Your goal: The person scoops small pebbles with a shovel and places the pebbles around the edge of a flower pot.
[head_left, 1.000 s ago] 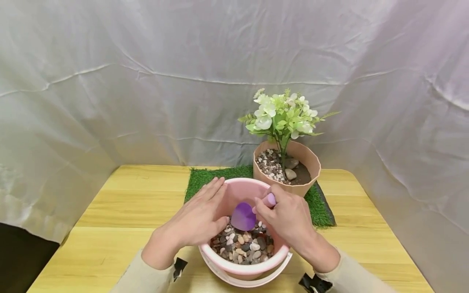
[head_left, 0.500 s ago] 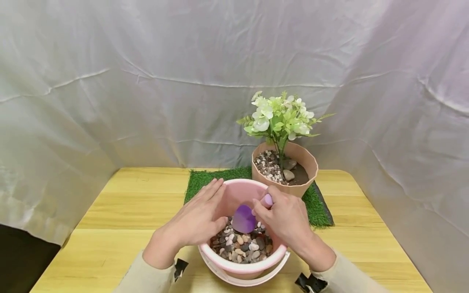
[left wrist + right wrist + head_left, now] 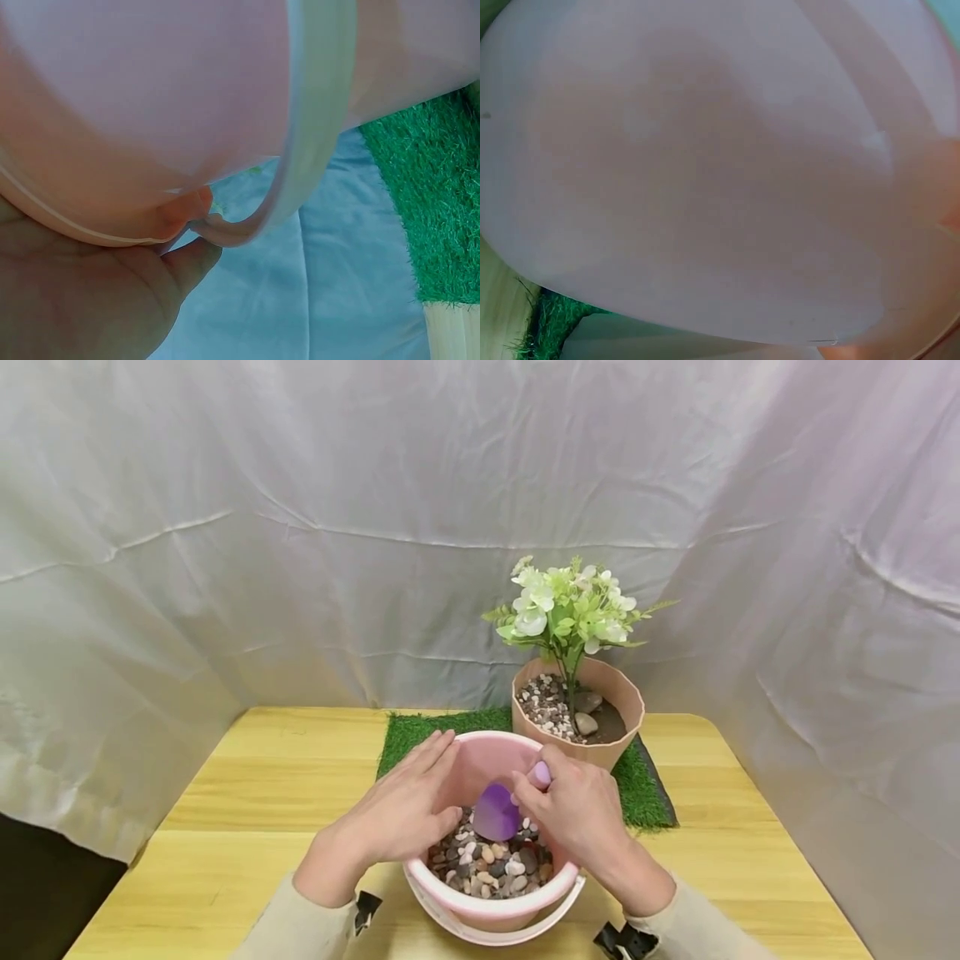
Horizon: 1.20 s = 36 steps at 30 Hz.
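My right grip (image 3: 581,802) clamped the purple trowel (image 3: 496,812), its tip seemingly among the pebbles (image 3: 495,867); I judged shallow strokes best (left grip (image 3: 397,814), fingers straight, against the bucket (image 3: 491,756)).

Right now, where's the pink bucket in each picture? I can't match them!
Head: the pink bucket, bottom middle.
Left wrist: bucket, big across the upper left.
Right wrist: bucket, filling most of it.
Shared landmark: the green grass mat, in all three.

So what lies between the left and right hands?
The open pink bucket, with pebbles and the purple scoop's blade inside; the head view shows it.
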Motion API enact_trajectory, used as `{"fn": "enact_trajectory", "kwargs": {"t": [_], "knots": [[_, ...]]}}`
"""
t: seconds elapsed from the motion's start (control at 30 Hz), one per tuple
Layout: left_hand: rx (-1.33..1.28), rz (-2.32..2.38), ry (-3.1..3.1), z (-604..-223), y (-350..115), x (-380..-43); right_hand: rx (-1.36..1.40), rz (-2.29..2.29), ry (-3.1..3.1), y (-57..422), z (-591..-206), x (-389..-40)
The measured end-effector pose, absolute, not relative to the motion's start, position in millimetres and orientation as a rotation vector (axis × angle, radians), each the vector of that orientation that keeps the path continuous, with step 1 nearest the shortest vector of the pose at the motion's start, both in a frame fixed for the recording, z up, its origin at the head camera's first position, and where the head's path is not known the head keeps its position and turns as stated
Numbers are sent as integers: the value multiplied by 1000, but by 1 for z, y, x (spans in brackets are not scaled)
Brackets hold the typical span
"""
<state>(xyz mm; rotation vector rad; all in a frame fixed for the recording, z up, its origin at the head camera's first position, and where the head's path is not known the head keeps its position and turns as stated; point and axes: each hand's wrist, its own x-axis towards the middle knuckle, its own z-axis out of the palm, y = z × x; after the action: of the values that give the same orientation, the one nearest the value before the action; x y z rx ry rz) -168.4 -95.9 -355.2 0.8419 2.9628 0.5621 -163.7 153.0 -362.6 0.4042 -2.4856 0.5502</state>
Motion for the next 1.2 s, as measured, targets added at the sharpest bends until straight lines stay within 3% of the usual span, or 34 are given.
{"fn": "enact_trajectory", "kwargs": {"t": [0.83, 1.2], "knots": [[856, 588, 2969, -363, -102, -173, 474, 612, -2338, 152, -372, -166], [838, 582, 2958, -360, -99, -172, 646, 323, -2318, 171, -354, -171]]}}
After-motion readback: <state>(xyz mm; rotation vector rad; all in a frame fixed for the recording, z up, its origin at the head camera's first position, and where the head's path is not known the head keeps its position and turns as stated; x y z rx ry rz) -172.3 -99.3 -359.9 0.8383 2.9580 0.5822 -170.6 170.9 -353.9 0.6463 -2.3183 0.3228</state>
